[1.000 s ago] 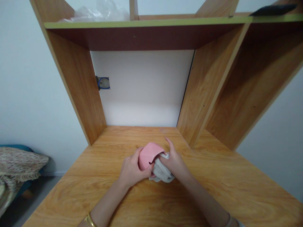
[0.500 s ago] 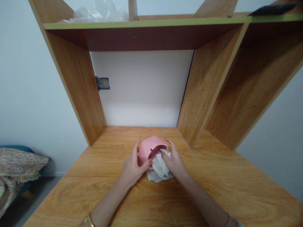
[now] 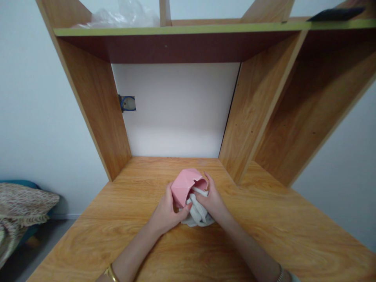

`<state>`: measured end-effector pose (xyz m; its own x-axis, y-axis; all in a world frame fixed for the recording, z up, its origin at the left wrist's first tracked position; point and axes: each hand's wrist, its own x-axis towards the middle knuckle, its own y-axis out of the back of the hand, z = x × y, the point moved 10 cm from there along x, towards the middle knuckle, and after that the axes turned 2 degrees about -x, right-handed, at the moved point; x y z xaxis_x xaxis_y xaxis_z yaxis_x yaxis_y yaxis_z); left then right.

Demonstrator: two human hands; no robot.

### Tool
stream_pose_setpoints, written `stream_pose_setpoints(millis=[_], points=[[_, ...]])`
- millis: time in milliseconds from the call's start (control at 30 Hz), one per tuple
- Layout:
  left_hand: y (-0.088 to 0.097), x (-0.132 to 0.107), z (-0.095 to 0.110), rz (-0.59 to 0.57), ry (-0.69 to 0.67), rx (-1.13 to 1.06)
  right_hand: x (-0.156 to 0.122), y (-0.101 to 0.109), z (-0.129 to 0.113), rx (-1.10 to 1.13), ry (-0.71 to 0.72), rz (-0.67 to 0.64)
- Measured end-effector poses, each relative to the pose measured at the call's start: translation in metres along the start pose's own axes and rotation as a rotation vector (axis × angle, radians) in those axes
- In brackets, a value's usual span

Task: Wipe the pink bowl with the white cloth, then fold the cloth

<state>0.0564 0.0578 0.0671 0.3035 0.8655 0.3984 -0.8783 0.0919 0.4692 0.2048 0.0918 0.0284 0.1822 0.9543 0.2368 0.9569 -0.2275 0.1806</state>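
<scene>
A pink faceted pot [image 3: 185,186] with a small notch in its rim is tipped on its side, its opening turned toward me and to the right. My left hand [image 3: 167,207] is closed around its left side, the thumb at the lower rim. A crumpled white cloth [image 3: 197,211] is bunched at the opening, part of it tucked inside, the rest hanging down to the desk. My right hand [image 3: 214,201] grips the cloth at the right rim, with the thumb by the opening and the fingers partly hidden behind the pot.
The pot is held low over a wood-grain desk [image 3: 117,223]. Upright panels [image 3: 96,117] and a green-edged shelf [image 3: 182,29] frame the space behind. Clear plastic [image 3: 123,15] and a dark object [image 3: 337,14] lie on the shelf. A woven throw [image 3: 26,199] is at the left.
The pot has turned in my hands, so its notch and opening now sit higher and farther right. The cloth has shifted with my right hand's small movement.
</scene>
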Motion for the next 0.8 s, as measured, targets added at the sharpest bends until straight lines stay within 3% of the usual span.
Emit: stream_pose_setpoints(millis=[400, 667, 800], points=[[0.003, 0.001, -0.008, -0.008, 0.033, 0.160, 0.000, 0.016, -0.021, -0.384, 0.042, 0.022], [0.019, 0.005, -0.011, 0.050, 0.029, 0.245, -0.009, -0.013, -0.015, -0.271, 0.079, -0.180], [0.017, 0.005, -0.012, 0.034, 0.040, 0.257, -0.009, -0.010, -0.016, -0.216, 0.091, -0.157]])
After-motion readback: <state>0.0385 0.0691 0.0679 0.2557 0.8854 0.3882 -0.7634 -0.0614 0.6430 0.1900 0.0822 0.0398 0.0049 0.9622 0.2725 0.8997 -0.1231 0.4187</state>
